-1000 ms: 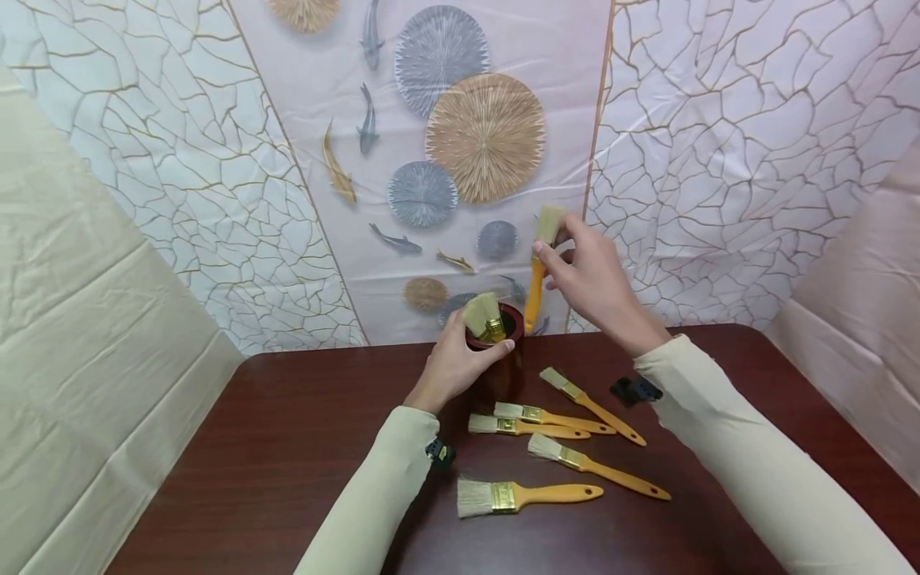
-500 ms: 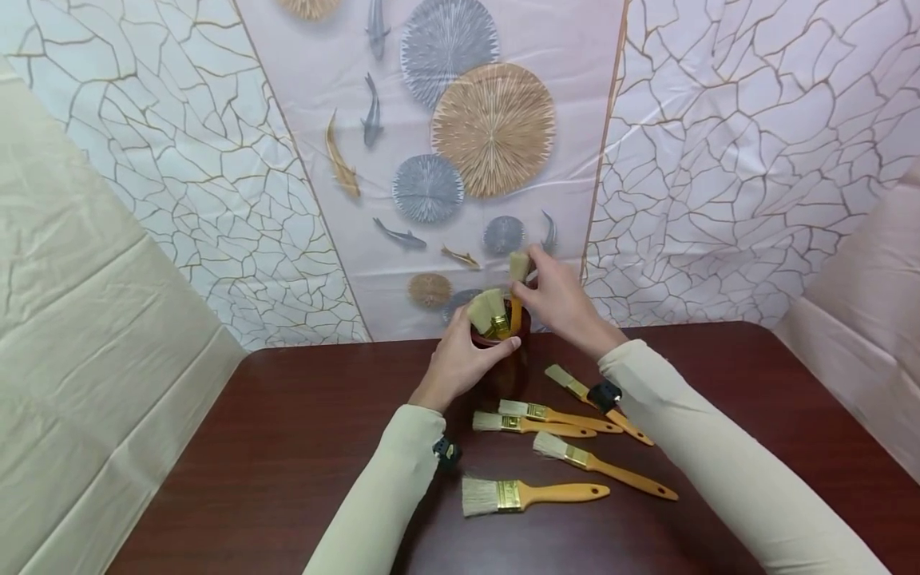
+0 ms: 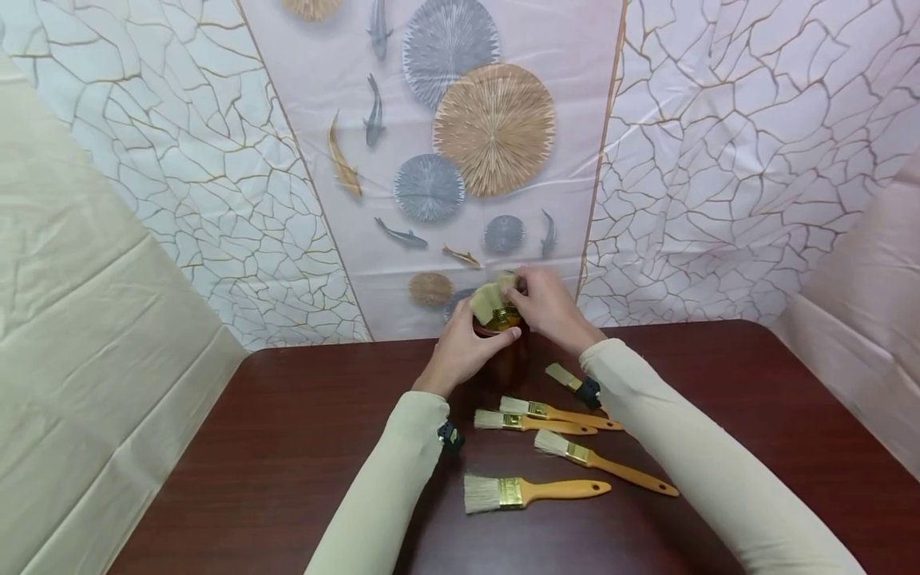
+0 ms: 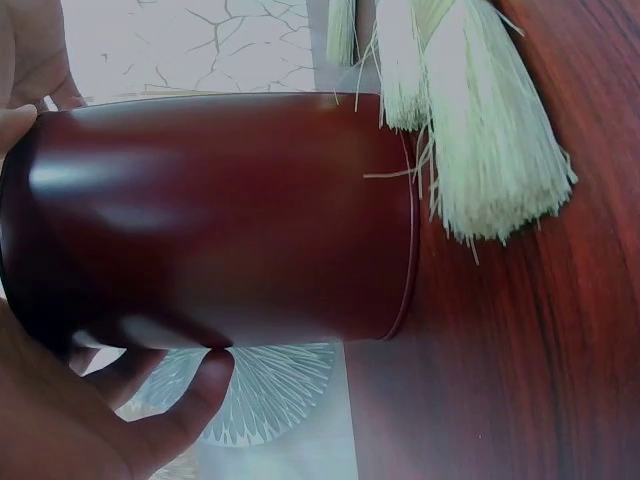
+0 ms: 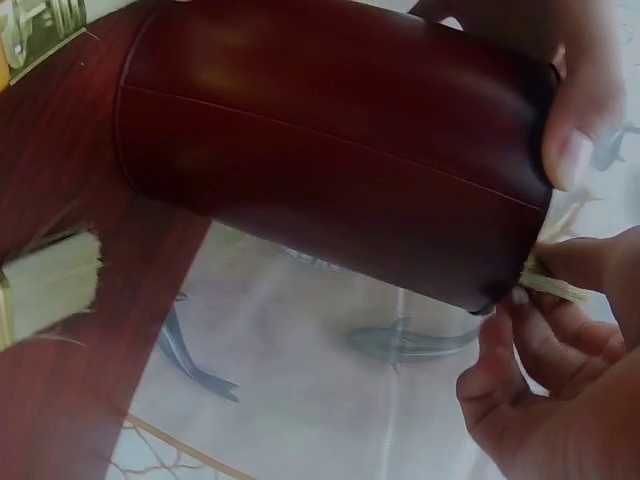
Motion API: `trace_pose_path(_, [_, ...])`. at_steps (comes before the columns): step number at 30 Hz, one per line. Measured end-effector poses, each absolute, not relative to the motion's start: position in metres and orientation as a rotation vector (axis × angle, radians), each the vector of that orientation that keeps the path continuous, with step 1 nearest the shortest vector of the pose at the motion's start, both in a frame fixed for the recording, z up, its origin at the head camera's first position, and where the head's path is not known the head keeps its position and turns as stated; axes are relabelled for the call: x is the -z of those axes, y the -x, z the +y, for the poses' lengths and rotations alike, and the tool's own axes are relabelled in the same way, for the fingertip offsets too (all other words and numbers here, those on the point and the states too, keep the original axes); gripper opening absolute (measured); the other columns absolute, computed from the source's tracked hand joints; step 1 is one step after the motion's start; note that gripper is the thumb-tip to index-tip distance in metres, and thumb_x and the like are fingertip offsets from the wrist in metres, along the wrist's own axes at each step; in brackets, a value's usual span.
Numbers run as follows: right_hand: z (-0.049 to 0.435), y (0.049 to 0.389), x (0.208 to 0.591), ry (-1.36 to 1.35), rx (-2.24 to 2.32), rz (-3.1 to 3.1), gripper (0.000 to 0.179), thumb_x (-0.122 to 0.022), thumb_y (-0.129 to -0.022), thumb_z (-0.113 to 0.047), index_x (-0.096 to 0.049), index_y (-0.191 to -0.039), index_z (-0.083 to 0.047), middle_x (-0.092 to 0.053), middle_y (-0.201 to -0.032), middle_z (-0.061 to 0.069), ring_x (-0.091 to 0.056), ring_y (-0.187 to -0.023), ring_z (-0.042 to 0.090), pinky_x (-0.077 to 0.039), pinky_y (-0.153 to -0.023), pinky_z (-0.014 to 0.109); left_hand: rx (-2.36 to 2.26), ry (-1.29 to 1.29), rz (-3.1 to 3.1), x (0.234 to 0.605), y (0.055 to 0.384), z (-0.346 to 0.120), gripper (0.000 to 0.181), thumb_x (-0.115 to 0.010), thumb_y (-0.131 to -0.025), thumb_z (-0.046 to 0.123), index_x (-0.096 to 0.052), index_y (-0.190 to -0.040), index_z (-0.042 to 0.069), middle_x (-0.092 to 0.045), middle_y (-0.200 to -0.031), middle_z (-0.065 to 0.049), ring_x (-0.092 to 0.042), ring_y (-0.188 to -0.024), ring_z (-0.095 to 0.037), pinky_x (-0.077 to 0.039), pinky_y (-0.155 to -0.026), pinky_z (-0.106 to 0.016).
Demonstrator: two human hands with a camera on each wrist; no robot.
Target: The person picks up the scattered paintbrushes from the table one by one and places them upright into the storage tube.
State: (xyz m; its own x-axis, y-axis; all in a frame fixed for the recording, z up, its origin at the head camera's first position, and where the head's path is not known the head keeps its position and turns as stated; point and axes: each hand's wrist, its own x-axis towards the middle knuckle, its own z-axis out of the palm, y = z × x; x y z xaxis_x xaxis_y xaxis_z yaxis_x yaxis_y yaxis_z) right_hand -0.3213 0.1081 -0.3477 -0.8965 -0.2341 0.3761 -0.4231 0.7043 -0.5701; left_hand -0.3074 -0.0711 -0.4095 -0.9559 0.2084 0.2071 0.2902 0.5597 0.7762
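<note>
A dark red cylindrical brush holder (image 3: 505, 369) stands near the table's far edge. My left hand (image 3: 461, 351) grips it around the rim, thumb on the near side. Bristles of paintbrushes (image 3: 485, 304) poke out of the holder's mouth; how many is hard to tell. At the right of the rim, my right hand (image 3: 549, 310) pinches another paintbrush (image 3: 507, 282) near its bristles, its handle down inside the holder and hidden. The right wrist view shows the fingertips at the rim with pale bristles (image 5: 556, 288) between them.
Several yellow-handled paintbrushes lie on the table (image 3: 302, 447): a wide one (image 3: 535, 491) at the front, a slanted one (image 3: 604, 463), two side by side (image 3: 535, 423), and one (image 3: 564, 375) partly under the right forearm. A patterned cloth (image 3: 496, 160) hangs behind.
My right hand has moved left and down with its paintbrush, from beside the holder into its mouth. My left hand has kept its grip on the holder.
</note>
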Motion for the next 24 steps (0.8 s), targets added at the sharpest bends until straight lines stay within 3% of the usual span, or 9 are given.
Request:
trace_pose_path(10, [0.110, 0.328, 0.364, -0.452, -0.991, -2.652, 0.025, -0.069, -0.104, -0.017, -0.070, -0.085, -0.002, -0.054, -0.056, 0.001, -0.048, -0.044, 0.012, -0.038, -0.050, 0.029, 1.391, 0.402, -2.684, 0.414, 0.308, -0.073, 0.093, -0.079, -0.086, 0.064, -0.042, -0.160, 0.023, -0.049, -0.151, -0.001, -0.055, -0.133, -0.024, -0.047, -0.109, -0.052])
trace_pose_path(14, [0.111, 0.326, 0.366, -0.421, -1.083, -2.659, 0.023, -0.070, -0.104, -0.024, -0.071, -0.097, -0.001, -0.061, -0.068, 0.004, -0.053, -0.052, 0.014, -0.042, -0.054, 0.030, 1.395, 0.388, -2.679, 0.416, 0.307, -0.075, 0.092, -0.080, -0.086, 0.062, -0.042, -0.160, 0.021, -0.049, -0.151, -0.002, -0.055, -0.133, -0.025, -0.046, -0.110, -0.052])
trace_pose_path(20, [0.143, 0.305, 0.354, -0.321, -1.158, -2.673, 0.035, -0.064, -0.107, -0.035, -0.068, -0.113, -0.001, -0.070, -0.099, 0.015, -0.064, -0.085, 0.027, -0.048, -0.071, 0.036, 1.371, 0.410, -2.682, 0.413, 0.307, -0.071, 0.093, -0.079, -0.085, 0.065, -0.041, -0.161, 0.025, -0.049, -0.149, -0.001, -0.053, -0.135, -0.025, -0.046, -0.110, -0.055])
trace_pose_path(24, [0.171, 0.289, 0.347, -0.325, -1.195, -2.765, 0.040, -0.058, -0.110, -0.037, -0.066, -0.120, 0.001, -0.068, -0.106, 0.018, -0.063, -0.088, 0.027, -0.051, -0.072, 0.037, 1.340, 0.397, -2.698, 0.412, 0.308, -0.070, 0.094, -0.078, -0.085, 0.067, -0.040, -0.161, 0.027, -0.049, -0.150, 0.001, -0.052, -0.137, -0.025, -0.045, -0.110, -0.057])
